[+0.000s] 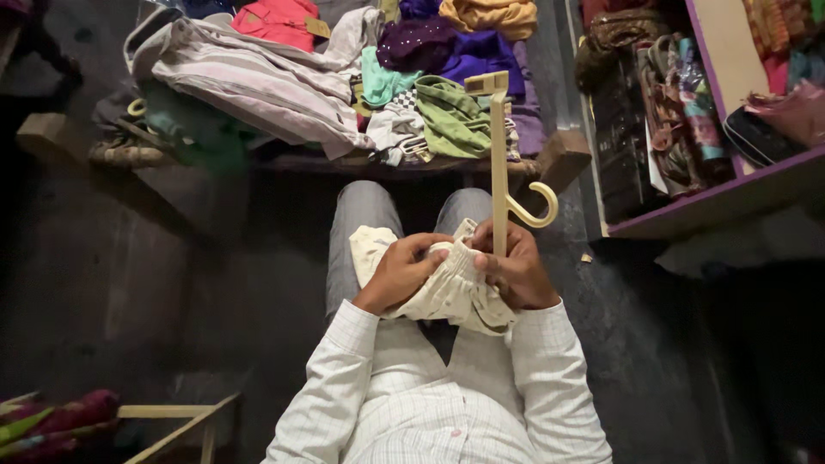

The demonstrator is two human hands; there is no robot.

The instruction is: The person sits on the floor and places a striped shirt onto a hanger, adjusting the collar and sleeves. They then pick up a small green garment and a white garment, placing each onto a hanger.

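I sit with a small cream garment (447, 288) bunched on my lap. My left hand (400, 271) grips its gathered waistband from the left side. My right hand (516, 271) holds the other side of the waistband together with a cream plastic clip hanger (499, 163), which stands upright, its hook curling to the right above my fingers and a clip at its top end. Both forearms wear a white checked shirt.
A low bench (550, 163) ahead carries a heap of clothes: a striped grey shirt (258, 82), green (451, 116), purple and orange pieces. A purple shelf unit (713, 202) with bags stands at right. A wooden frame (185, 421) sits at lower left on the dark floor.
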